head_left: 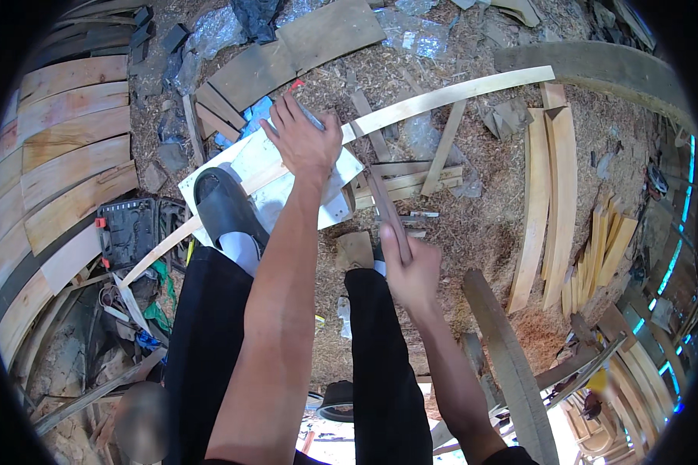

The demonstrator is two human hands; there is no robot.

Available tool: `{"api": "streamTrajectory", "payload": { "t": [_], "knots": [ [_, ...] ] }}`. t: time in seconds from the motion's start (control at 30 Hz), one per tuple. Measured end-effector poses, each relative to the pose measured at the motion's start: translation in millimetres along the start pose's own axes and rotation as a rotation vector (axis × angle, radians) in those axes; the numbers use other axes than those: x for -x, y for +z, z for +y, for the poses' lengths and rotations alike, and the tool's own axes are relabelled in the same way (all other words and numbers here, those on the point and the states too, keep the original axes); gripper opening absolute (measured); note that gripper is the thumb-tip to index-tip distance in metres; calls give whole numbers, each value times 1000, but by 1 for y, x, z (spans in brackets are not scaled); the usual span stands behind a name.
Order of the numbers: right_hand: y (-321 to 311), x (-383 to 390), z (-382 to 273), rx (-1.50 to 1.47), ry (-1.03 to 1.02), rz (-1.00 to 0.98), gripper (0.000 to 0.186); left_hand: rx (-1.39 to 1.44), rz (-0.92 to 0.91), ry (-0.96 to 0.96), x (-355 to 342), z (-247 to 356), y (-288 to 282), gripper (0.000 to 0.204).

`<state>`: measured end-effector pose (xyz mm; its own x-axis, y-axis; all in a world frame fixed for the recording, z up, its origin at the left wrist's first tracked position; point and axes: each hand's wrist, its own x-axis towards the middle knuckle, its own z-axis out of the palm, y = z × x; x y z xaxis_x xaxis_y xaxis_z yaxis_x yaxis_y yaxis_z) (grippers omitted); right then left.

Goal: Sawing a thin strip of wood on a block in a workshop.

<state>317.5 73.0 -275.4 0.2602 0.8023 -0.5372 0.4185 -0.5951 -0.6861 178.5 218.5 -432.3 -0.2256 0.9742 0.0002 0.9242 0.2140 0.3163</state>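
A long, pale, slightly curved wooden strip (442,94) runs diagonally over a white board (202,186). My left hand (302,143) grips the strip near the board's right side, its thumb apart from the fingers. A bluish-grey edge shows between thumb and fingers; what it belongs to is hidden. My left foot, in a black sandal (223,201), rests across the strip on the board. To the right, my right hand (412,271) is closed round a flat brown wooden bar (388,209), which points up toward the strip. The bar's far end lies close to the board's right corner.
Curved planks (77,147) are stacked at the left, above an open black tool case (128,232). Long boards (547,201) and short offcuts (605,240) lie at the right. A thick curved beam (512,364) stands near my right forearm. Shavings cover the ground.
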Motion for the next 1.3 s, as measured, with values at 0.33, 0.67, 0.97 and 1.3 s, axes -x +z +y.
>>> {"api": "streamTrajectory", "payload": {
  "t": [0.33, 0.67, 0.97, 1.3],
  "knots": [
    [39, -101, -28, 51, 3, 7, 48, 30, -12, 18, -2, 6, 6, 78],
    [-47, 52, -8, 97, 179, -93, 39, 10, -29, -15, -1, 3, 1, 80],
    [30, -80, -35, 68, 7, 44, 54, 8, -12, 10, -3, 4, 3, 77],
    [-4, -19, -35, 46, 14, -35, 45, 26, -28, -24, 0, -2, -2, 78]
  ]
}}
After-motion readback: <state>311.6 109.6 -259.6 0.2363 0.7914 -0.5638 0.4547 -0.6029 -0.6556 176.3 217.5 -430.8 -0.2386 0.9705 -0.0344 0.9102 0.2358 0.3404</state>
